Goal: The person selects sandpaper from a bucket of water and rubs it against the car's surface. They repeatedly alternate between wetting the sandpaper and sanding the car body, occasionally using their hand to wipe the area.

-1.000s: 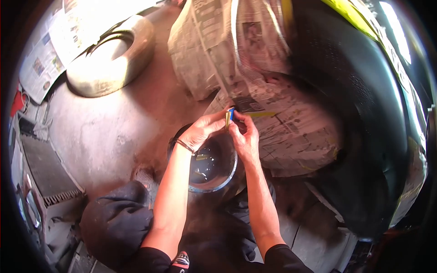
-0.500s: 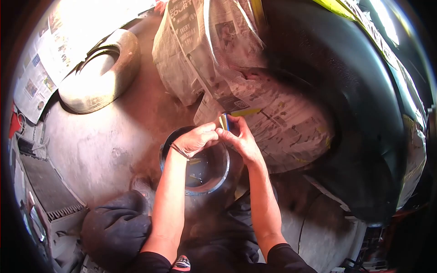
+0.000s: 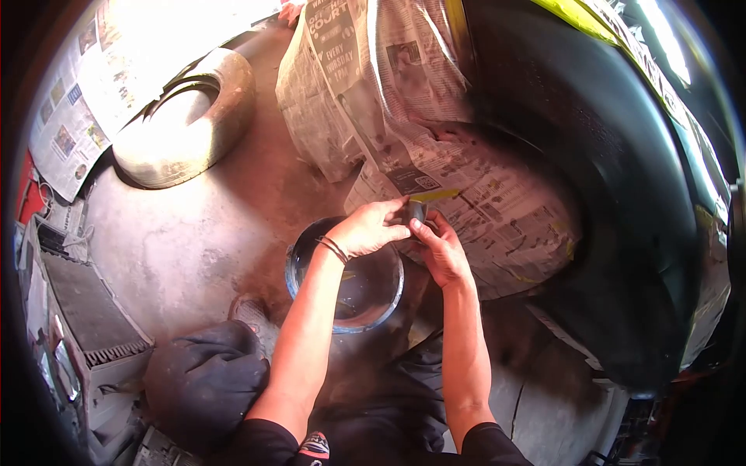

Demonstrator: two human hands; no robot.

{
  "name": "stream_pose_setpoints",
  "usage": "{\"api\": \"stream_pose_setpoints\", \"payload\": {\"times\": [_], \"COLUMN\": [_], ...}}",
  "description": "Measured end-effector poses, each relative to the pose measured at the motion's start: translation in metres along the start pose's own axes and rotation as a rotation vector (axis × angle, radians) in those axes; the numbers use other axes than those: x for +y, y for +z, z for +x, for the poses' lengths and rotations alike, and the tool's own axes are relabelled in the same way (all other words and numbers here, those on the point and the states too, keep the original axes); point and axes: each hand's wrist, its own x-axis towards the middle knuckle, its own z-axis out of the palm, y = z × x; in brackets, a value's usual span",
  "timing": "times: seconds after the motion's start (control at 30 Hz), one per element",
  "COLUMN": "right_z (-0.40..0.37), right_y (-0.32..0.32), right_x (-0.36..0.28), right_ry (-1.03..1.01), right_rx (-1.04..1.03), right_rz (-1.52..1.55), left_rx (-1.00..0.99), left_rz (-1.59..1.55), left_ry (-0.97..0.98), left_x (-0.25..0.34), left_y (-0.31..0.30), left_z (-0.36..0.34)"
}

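Currently | left hand point(image 3: 371, 228) — fingers closed on small dark piece point(image 3: 417, 210) | right hand point(image 3: 440, 250) — pinches same piece | both above round basin point(image 3: 364, 323), near newspaper point(image 3: 497, 203).

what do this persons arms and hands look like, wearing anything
Both hands are bare, no gloves: left hand, right hand. The forearms are bare too. Thin dark bands circle the left wrist. Short black sleeves cover the upper arms: left sleeve, right sleeve. A small white and red marking shows beside the left sleeve.
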Motion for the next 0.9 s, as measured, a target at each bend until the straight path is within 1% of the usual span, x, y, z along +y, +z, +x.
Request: {"api": "stream_pose_setpoints", "payload": {"times": [0.03, 0.13, 0.17, 0.2, 0.27, 0.33, 0.37, 0.47, 0.5, 0.53, 0.57, 0.6, 0.63, 0.67, 0.73, 0.8, 0.83, 0.9], "right_z": [-0.002, -0.013, -0.017, -0.019, -0.016, -0.021, -0.022, -0.028, -0.030, -0.025, -0.036, -0.042, -0.051, -0.052, -0.064, -0.071, -0.074, -0.078], "right_y": [-0.004, 0.001, 0.010, 0.022, 0.032, 0.052, 0.060, 0.055, 0.050, 0.030, 0.033, 0.031, 0.031, 0.022, 0.025, 0.030, 0.031, 0.029], "right_x": [0.003, 0.026, 0.041, 0.059, 0.104, 0.140, 0.151, 0.151, 0.142, 0.145, 0.112, 0.092, 0.067, 0.052, 0.020, 0.001, -0.009, -0.029], "right_ry": [-0.002, 0.051, 0.050, 0.017, -0.191, -0.209, -0.176, -0.194, -0.216, -0.293, -0.094, 0.029, 0.189, 0.304, 0.279, 0.253, 0.238, 0.122], "right_rx": [0.004, -0.009, -0.036, -0.111, -0.224, -0.255, -0.327, -0.324, -0.278, -0.275, -0.262, -0.283, -0.232, -0.186, -0.271, -0.293, -0.300, -0.219], "right_rz": [0.007, -0.018, -0.111, -0.188, -0.886, -1.594, -1.795, -1.676, -1.536, -1.264, -0.937, -0.533, -0.278, -0.176, 0.159, 0.254, 0.301, 0.167], "left_rx": [-0.042, -0.056, 0.121, 0.291, 0.689, 0.666, 0.654, 0.578, 0.488, 0.459, 0.452, 0.434, 0.443, 0.462, 0.518, 0.537, 0.518, 0.573], "left_rz": [-0.101, 0.591, 0.671, 0.725, 0.705, 0.671, 0.647, 0.570, 0.741, 0.821, 0.789, 0.756, 0.741, 0.733, 0.792, 0.863, 0.902, 0.909], "left_ry": [0.013, -0.111, -0.168, -0.238, -0.002, -0.097, -0.142, -0.339, -0.507, -0.576, -0.559, -0.545, -0.563, -0.567, -0.552, -0.530, -0.558, -0.526], "left_x": [-0.009, 0.007, -0.002, 0.004, -0.047, -0.061, -0.068, -0.103, -0.105, -0.107, -0.106, -0.103, -0.096, -0.090, -0.093, -0.092, -0.092, -0.096], "left_y": [-0.001, -0.037, -0.049, -0.059, -0.081, -0.087, -0.086, -0.075, -0.075, -0.072, -0.074, -0.072, -0.066, -0.065, -0.057, -0.047, -0.046, -0.043], "left_z": [0.000, -0.009, -0.009, -0.009, -0.001, 0.001, 0.005, 0.006, 0.003, 0.007, 0.015, 0.018, 0.018, 0.021, 0.026, 0.027, 0.027, 0.028]}}
